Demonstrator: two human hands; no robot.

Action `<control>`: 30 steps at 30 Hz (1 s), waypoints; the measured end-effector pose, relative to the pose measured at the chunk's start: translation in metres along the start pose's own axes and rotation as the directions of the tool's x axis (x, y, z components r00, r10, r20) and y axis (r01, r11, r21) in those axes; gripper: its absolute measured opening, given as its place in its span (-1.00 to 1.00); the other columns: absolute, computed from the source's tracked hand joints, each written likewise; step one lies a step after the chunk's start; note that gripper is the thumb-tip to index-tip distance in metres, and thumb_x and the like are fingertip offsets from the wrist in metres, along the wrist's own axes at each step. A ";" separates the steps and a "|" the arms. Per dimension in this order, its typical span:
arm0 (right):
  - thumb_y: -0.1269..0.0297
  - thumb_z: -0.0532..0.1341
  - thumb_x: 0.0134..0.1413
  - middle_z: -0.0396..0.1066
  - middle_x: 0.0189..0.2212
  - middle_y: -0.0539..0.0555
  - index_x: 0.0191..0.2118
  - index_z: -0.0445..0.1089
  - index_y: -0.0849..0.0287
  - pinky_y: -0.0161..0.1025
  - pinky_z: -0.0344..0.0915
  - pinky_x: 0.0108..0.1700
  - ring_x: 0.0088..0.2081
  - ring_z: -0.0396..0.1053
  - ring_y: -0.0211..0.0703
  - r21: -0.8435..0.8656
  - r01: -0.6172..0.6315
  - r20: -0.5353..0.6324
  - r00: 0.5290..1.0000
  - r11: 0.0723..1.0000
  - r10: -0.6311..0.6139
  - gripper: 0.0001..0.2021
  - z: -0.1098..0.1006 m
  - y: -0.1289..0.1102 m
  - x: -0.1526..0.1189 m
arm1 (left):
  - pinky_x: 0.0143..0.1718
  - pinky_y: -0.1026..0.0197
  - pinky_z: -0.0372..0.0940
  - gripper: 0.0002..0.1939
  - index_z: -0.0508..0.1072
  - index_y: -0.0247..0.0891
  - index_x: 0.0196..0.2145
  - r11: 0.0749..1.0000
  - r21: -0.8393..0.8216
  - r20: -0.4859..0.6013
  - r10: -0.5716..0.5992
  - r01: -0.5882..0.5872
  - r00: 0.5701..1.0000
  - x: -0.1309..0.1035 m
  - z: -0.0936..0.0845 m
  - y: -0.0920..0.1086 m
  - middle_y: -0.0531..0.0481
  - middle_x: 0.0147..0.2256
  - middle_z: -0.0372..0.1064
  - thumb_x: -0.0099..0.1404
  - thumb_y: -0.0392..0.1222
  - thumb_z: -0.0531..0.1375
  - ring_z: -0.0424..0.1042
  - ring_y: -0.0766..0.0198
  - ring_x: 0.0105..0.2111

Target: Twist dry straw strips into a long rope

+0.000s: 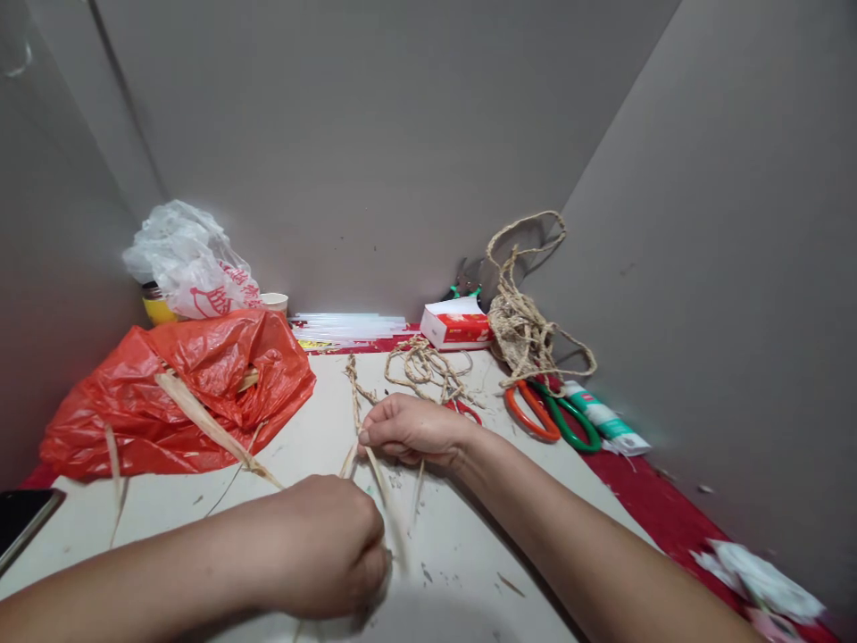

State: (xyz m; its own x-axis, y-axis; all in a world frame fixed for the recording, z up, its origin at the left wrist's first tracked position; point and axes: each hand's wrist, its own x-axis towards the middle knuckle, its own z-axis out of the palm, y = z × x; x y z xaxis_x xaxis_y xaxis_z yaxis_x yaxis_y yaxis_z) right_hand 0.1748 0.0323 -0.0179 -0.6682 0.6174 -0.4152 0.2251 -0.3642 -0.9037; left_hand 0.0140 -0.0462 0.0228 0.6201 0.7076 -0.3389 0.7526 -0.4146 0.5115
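From my feed, the red-and-white box [455, 323] sits against the back wall [361, 161]. Left of it I see clear sticks [352, 327], then a white cup [274, 302].

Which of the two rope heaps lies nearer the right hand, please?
The smaller coil, just beyond the right hand; the larger heap adjoins the red box.

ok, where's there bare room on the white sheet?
Widest between the left hand and right forearm, just scraps; narrower between the red bag and braid. Crowded at back right: rope pile, box, orange handle, green handle.
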 end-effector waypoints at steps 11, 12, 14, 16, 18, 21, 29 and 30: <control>0.31 0.22 -0.12 0.02 -0.84 -0.21 -0.56 0.28 0.27 -0.42 -0.24 -0.72 -0.78 -0.16 -0.49 -0.021 0.061 0.036 0.998 0.998 -0.060 -0.84 -0.008 -0.001 -0.003 | -0.69 0.36 0.00 -0.75 0.25 -0.28 -0.49 0.309 -0.946 0.047 -0.165 0.096 0.985 0.048 0.003 -0.043 0.11 -0.58 0.21 0.09 -0.02 0.09 0.07 0.48 -0.71; 0.31 0.22 -0.11 0.03 -0.83 -0.21 -0.56 0.28 0.27 -0.42 -0.24 -0.72 -0.77 -0.16 -0.49 -0.042 0.061 0.030 0.998 0.997 -0.060 -0.84 -0.008 -0.001 -0.003 | -0.73 0.38 -0.12 -0.75 0.21 -0.26 -0.54 0.315 -0.943 0.054 -0.164 0.104 0.985 0.047 0.004 -0.042 0.16 -0.63 0.13 0.10 -0.02 0.08 -0.05 0.52 -0.75; 0.31 0.21 -0.11 0.04 -0.82 -0.20 -0.56 0.27 0.26 -0.42 -0.23 -0.71 -0.76 -0.14 -0.48 -0.092 0.061 0.010 0.998 0.994 -0.060 -0.84 -0.007 -0.002 -0.004 | -0.75 0.37 -0.29 -0.73 0.11 -0.23 -0.60 0.371 -0.924 0.022 -0.195 0.094 0.981 0.045 0.003 -0.042 0.22 -0.69 -0.03 0.11 -0.04 0.06 -0.21 0.53 -0.76; 0.29 0.21 -0.10 0.04 -0.80 -0.20 -0.56 0.26 0.26 -0.42 -0.22 -0.70 -0.75 -0.12 -0.48 -0.156 0.052 -0.001 0.999 0.986 -0.053 -0.83 -0.006 -0.004 -0.007 | -0.75 0.34 -0.31 -0.72 0.08 -0.22 -0.63 0.443 -0.891 -0.010 -0.227 0.094 0.974 0.044 0.000 -0.043 0.23 -0.72 -0.08 0.10 -0.06 0.05 -0.22 0.51 -0.76; 0.29 0.22 -0.12 0.05 -0.78 -0.19 -0.58 0.24 0.26 -0.42 -0.19 -0.68 -0.72 -0.09 -0.48 -0.242 0.046 -0.008 0.999 0.969 -0.049 -0.81 -0.005 -0.007 -0.009 | -0.74 0.32 -0.31 -0.75 0.12 -0.23 -0.64 0.513 -0.850 -0.012 -0.252 0.123 0.968 0.045 -0.002 -0.045 0.23 -0.72 -0.09 0.08 -0.08 0.05 -0.22 0.51 -0.76; 0.29 0.22 -0.13 0.04 -0.74 -0.17 -0.58 0.25 0.26 -0.43 -0.16 -0.65 -0.68 -0.07 -0.47 -0.418 0.031 -0.046 0.997 0.908 -0.055 -0.82 -0.003 -0.009 -0.011 | -0.71 0.30 -0.30 -0.77 0.27 -0.28 -0.59 0.597 -0.786 0.001 -0.258 0.160 0.966 0.048 -0.002 -0.048 0.22 -0.72 -0.06 0.09 -0.07 0.04 -0.20 0.50 -0.76; 0.30 0.12 -0.09 0.14 -0.67 -0.10 -0.50 0.36 0.25 -0.42 -0.06 -0.60 -0.61 0.05 -0.40 -0.745 -0.017 -0.153 0.977 0.667 -0.145 -0.86 0.002 -0.011 -0.015 | -0.65 0.30 -0.25 -0.74 0.33 -0.30 -0.58 0.662 -0.741 -0.049 -0.218 0.111 0.975 0.049 0.004 -0.051 0.21 -0.72 -0.03 0.12 -0.08 0.06 -0.15 0.49 -0.74; 0.31 0.11 -0.09 0.16 -0.66 -0.09 -0.51 0.36 0.25 -0.41 -0.04 -0.59 -0.60 0.07 -0.39 -0.775 -0.025 -0.167 0.972 0.632 -0.166 -0.85 0.002 -0.012 -0.017 | -0.65 0.30 -0.24 -0.74 0.32 -0.31 -0.59 0.671 -0.735 -0.065 -0.214 0.098 0.975 0.050 0.006 -0.052 0.20 -0.72 -0.01 0.12 -0.09 0.06 -0.14 0.50 -0.73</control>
State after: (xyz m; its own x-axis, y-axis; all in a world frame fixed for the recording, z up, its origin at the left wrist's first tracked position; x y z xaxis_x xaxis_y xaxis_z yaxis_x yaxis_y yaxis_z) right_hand 0.1822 0.0249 0.0000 -0.5681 0.7771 -0.2708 0.7084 0.2944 -0.6414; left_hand 0.0068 0.0073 -0.0252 0.4292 0.8156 -0.3879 0.4032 0.2113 0.8904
